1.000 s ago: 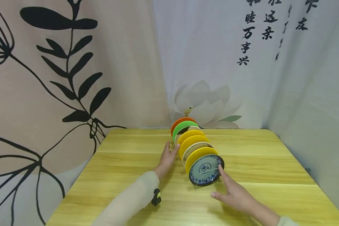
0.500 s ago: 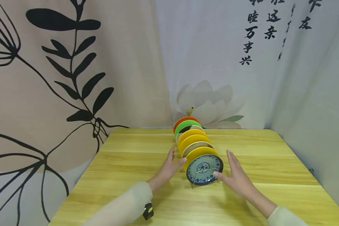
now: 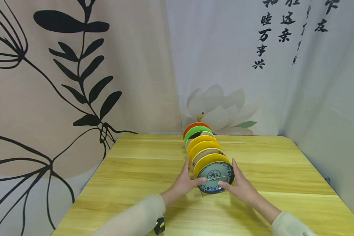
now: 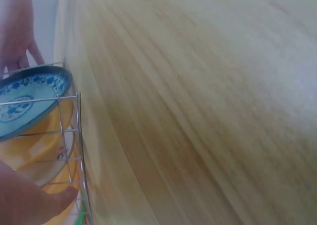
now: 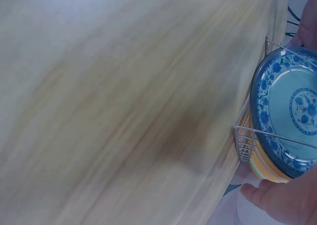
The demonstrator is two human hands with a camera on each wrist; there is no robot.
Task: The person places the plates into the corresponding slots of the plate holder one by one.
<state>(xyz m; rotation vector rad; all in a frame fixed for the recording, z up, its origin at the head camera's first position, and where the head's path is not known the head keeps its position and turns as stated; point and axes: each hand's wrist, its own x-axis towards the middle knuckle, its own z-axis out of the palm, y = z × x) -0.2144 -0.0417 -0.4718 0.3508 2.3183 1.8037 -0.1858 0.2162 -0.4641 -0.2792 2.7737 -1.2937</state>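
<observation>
Several plates stand on edge in a row in a thin metal wire dish rack [image 4: 79,131]. At its near end is a blue-and-white patterned plate [image 3: 213,177]. My left hand [image 3: 183,184] lies along the rack's left side, its thumb in front of the patterned plate. Along the right side lies my right hand [image 3: 242,187], with its thumb also before that plate. The fingers of both hands look straight rather than curled. Whether the fingers touch the wire is hard to tell.
Behind the patterned plate come yellow plates [image 3: 201,139], a cream plate [image 3: 207,152], a green plate [image 3: 197,129] and an orange plate [image 3: 196,124]. The wooden table [image 3: 135,170] extends around the rack. A printed curtain [image 3: 135,65] hangs behind.
Both hands first drew away from the rack, the right one to the right. Now they have come back in, thumbs at the front plate. The rack has barely moved.
</observation>
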